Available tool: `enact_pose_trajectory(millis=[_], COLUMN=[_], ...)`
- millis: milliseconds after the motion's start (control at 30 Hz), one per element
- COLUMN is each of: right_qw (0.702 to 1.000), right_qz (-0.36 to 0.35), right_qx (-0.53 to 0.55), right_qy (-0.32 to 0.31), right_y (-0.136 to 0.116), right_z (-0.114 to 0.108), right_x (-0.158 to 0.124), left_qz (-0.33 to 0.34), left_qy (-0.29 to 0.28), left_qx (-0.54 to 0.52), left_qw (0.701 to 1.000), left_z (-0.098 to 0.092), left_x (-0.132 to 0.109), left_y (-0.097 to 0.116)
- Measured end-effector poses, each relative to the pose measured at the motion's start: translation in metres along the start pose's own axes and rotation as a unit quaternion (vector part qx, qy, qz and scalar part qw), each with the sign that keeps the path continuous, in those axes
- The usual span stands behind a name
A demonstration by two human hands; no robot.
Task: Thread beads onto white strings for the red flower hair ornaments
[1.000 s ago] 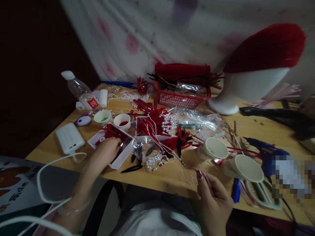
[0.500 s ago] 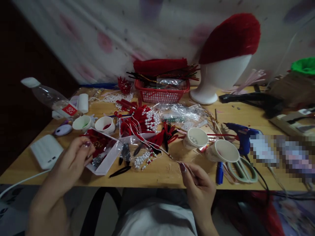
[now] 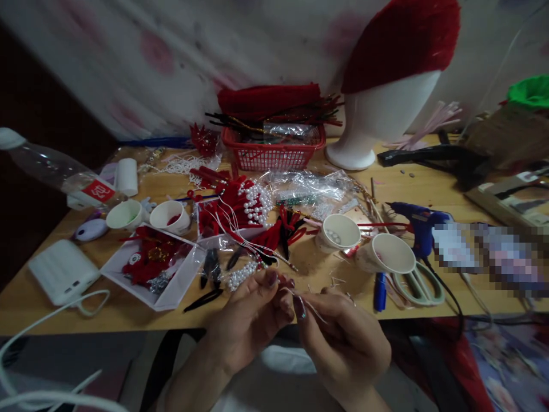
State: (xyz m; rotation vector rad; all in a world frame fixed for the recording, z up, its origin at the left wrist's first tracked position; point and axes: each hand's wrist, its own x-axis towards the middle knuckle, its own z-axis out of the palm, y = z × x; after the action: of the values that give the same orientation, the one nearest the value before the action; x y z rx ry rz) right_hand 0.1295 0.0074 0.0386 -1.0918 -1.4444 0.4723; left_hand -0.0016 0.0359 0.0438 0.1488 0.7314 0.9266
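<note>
My left hand and my right hand meet over the near edge of the wooden table, fingertips almost touching. My right hand pinches a thin pale wire or thread. My left hand's fingertips are pinched together on something tiny that I cannot make out. Just beyond my hands lie a strand of white pearl beads and a heap of red trims with pearls. A white tray of red ornaments sits to the left.
Two paper cups lie right of centre beside a blue glue gun and pale scissors. A red basket and a white mannequin head with a red cap stand behind. A power bank and a bottle lie left.
My left hand left the white tray and came right to meet my right hand at the table's edge. The view swung right and down.
</note>
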Motion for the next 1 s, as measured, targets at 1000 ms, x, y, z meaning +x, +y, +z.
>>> enact_pose_trajectory(millis=[1000], right_qw=[0.989], right_qz=[-0.061], right_qx=[-0.115], right_qy=[-0.065], right_y=[-0.0021], right_z=[-0.0019], right_x=[0.0061], left_qz=[0.038], left_qy=[-0.024], left_qx=[-0.018], left_qw=[0.999], left_z=[-0.0039], left_x=[0.0002], left_y=[-0.0007])
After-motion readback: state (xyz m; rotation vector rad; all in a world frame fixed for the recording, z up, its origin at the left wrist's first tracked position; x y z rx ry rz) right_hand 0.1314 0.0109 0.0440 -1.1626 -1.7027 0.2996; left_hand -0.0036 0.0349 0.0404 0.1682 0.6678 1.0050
